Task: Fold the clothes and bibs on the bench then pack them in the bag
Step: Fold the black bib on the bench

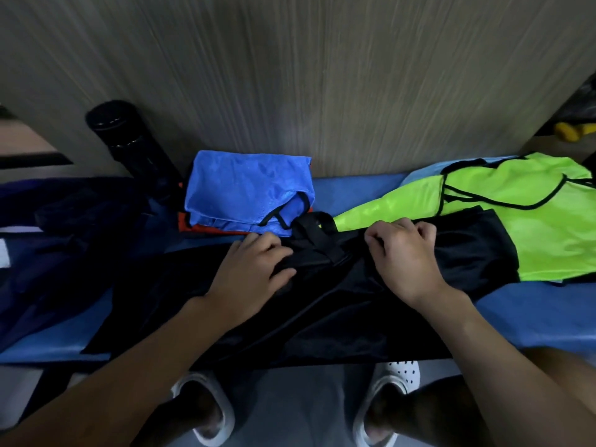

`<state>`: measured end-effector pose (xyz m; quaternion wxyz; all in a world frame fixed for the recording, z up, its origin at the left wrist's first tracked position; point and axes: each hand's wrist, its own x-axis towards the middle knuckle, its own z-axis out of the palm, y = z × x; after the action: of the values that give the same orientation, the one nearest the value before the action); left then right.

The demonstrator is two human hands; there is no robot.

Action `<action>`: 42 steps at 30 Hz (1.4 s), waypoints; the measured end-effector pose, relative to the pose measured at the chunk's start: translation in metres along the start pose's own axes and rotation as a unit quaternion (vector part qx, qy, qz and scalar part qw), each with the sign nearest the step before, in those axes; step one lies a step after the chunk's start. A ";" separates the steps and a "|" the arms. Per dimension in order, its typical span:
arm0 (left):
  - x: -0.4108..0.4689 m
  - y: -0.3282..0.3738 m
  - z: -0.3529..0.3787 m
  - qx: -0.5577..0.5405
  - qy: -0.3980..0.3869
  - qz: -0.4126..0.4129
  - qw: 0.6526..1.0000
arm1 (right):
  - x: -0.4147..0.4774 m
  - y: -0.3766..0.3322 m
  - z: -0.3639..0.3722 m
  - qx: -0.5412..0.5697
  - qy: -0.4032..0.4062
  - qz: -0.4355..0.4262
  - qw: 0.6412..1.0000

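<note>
A black bag [306,311] lies flat across the blue bench [548,317] in front of me, its strap handle [319,233] at the far edge. My left hand [254,269] rests on the bag left of the handle, thumb pressing the fabric. My right hand [406,256] has curled fingers gripping the bag's far edge right of the handle. A folded blue bib [248,191] sits on a folded orange one [206,229] behind the bag. An unfolded lime-green bib [516,214] with black trim lies at the right, partly under the bag.
A dark navy garment [54,246] is heaped on the bench at the left. A black cylinder bottle [135,146] leans against the wood-grain wall [322,75]. My white clogs [206,411] stand on the floor below the bench edge. A yellow object [571,130] sits far right.
</note>
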<state>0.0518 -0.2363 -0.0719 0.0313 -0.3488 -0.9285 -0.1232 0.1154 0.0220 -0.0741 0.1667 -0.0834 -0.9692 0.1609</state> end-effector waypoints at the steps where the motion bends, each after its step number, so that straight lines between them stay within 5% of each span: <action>1: 0.001 -0.002 0.000 -0.010 0.000 -0.006 1.000 | -0.001 -0.001 0.000 0.001 -0.001 -0.002 1.000; 8: 0.002 -0.009 -0.006 -0.049 0.005 0.032 0.998 | -0.003 0.003 -0.002 -0.005 -0.017 0.001 1.000; 13: 0.003 -0.007 -0.014 -0.115 0.052 -0.043 0.991 | 0.001 0.002 -0.004 0.003 -0.007 0.015 1.000; 19: 0.004 0.000 -0.009 -0.050 0.047 0.115 0.991 | 0.004 0.003 -0.004 0.002 -0.022 0.019 1.000; 23: 0.007 -0.002 -0.004 -0.042 -0.036 0.063 0.996 | 0.000 0.004 -0.005 0.000 -0.025 0.019 1.000; 28: 0.003 0.000 -0.006 -0.045 -0.063 0.094 0.993 | -0.002 0.006 -0.007 0.005 -0.024 0.016 1.000; 38: 0.013 0.000 -0.009 -0.119 0.031 -0.001 0.992 | 0.000 0.007 -0.007 0.023 -0.008 0.031 0.999; 42: 0.013 0.007 -0.010 -0.070 0.072 0.004 0.995 | 0.001 0.007 -0.005 0.028 -0.013 0.033 0.999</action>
<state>0.0464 -0.2248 -0.0591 0.0741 -0.3437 -0.9117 -0.2126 0.1171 0.0298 -0.0716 0.1509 -0.1087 -0.9631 0.1946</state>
